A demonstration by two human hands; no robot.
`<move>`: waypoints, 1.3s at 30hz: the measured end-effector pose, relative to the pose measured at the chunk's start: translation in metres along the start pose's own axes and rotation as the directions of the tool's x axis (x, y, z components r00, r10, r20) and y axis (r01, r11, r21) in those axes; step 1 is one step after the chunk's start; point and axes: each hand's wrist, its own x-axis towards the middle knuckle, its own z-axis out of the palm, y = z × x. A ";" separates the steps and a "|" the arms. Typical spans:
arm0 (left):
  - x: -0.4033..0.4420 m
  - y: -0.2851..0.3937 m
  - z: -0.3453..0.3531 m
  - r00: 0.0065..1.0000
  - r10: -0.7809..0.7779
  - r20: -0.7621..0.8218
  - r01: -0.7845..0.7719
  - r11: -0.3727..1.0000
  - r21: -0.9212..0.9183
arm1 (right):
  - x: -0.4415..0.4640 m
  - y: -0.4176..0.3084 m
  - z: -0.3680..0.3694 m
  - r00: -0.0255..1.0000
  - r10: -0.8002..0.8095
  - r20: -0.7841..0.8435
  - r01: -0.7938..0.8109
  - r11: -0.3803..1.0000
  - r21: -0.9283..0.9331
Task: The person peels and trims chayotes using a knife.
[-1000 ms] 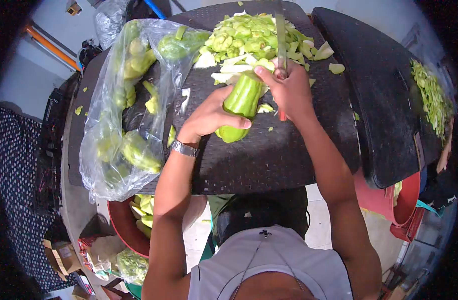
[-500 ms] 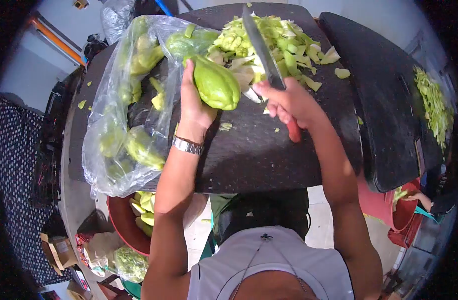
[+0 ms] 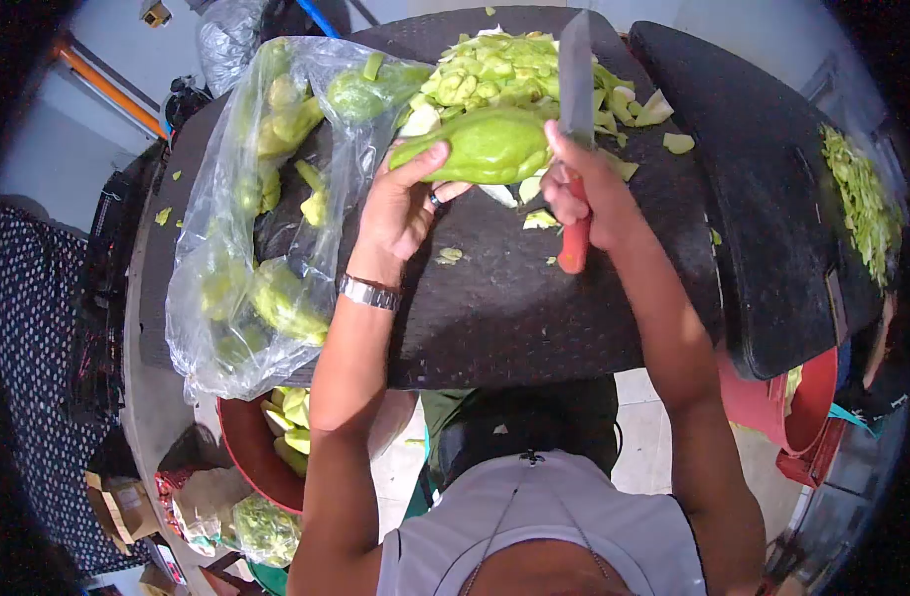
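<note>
A green chayote (image 3: 490, 146) lies sideways in my left hand (image 3: 403, 204), thumb on top and fingers beneath its left end. My right hand (image 3: 592, 189) grips the red handle of a knife (image 3: 576, 84), whose blade points up, away from me. The thumb of that hand is at the chayote's right end. Behind the chayote is a heap of green peelings (image 3: 499, 70) on the dark table (image 3: 514, 318). To the left, a clear plastic bag (image 3: 207, 298) holds several whole chayotes (image 3: 288, 301).
A black surface (image 3: 753, 189) adjoins the table on the right, with shredded green pieces (image 3: 857, 199) at its far side. Below the table edge stand a red tub (image 3: 244, 447) of cut pieces at left and another red container (image 3: 807, 407) at right. Loose scraps dot the table.
The chayote has gone from upright between my hands to tilted at left, then sideways near the peelings. My left hand has changed its hold. The knife swung left and back to point away from me.
</note>
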 end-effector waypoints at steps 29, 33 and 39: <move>-0.018 -0.034 0.026 0.982 0.187 0.030 -0.186 0.923 0.337 | -0.029 0.002 0.028 0.706 -0.539 0.459 0.531 -0.025 -0.847; -0.020 -0.036 0.026 0.985 0.142 0.097 -0.168 0.914 0.369 | -0.027 0.004 0.025 0.682 -0.546 0.487 0.545 -0.065 -0.836; -0.021 -0.037 0.030 0.979 0.171 0.112 -0.200 0.913 0.355 | -0.017 0.002 0.018 0.638 -0.577 0.510 0.555 -0.114 -0.824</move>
